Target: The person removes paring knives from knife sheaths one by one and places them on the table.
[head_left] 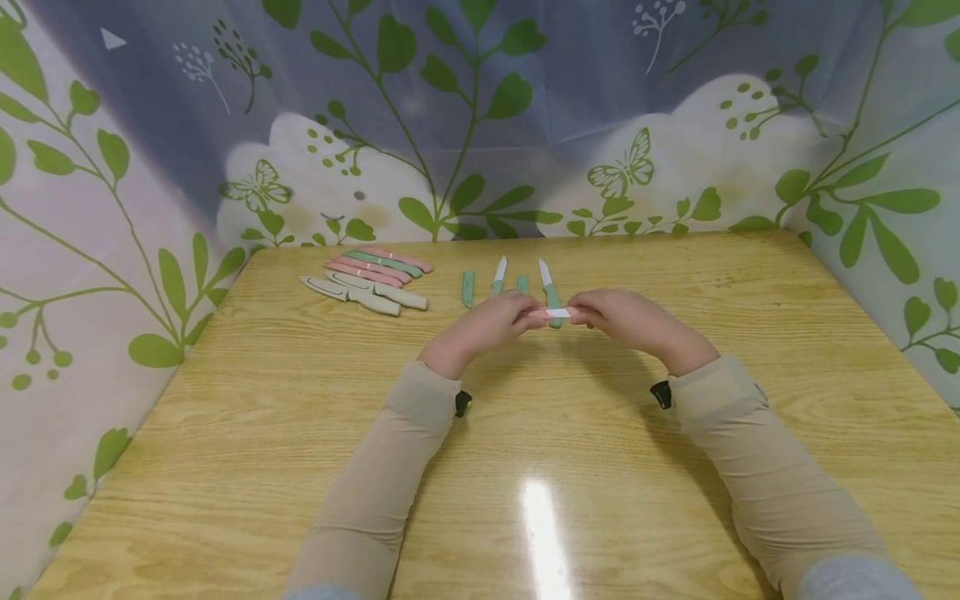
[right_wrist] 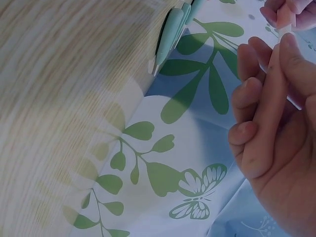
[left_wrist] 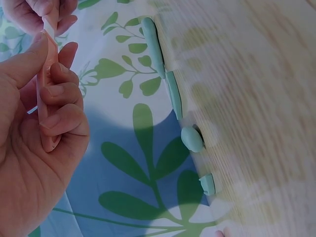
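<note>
A pink knife (head_left: 558, 312) is held crosswise above the far part of the table (head_left: 555, 433), near two unsheathed green knives (head_left: 552, 295); its handle (right_wrist: 267, 121) is gripped by the right hand (head_left: 633, 320), its pink sheath (left_wrist: 45, 98) by the left hand (head_left: 489, 323). Light, stiff, smooth pieces are expected; hold is best taken on handle and sheath, clear of the white blade.

Pink knife handle (right_wrist: 265, 123), pink sheath (left_wrist: 48, 64), white blade (head_left: 558, 312); green knife handles (head_left: 552, 296); yellow grained table (head_left: 600, 500); blue-white backdrop (head_left: 585, 92), green leaf print.
</note>
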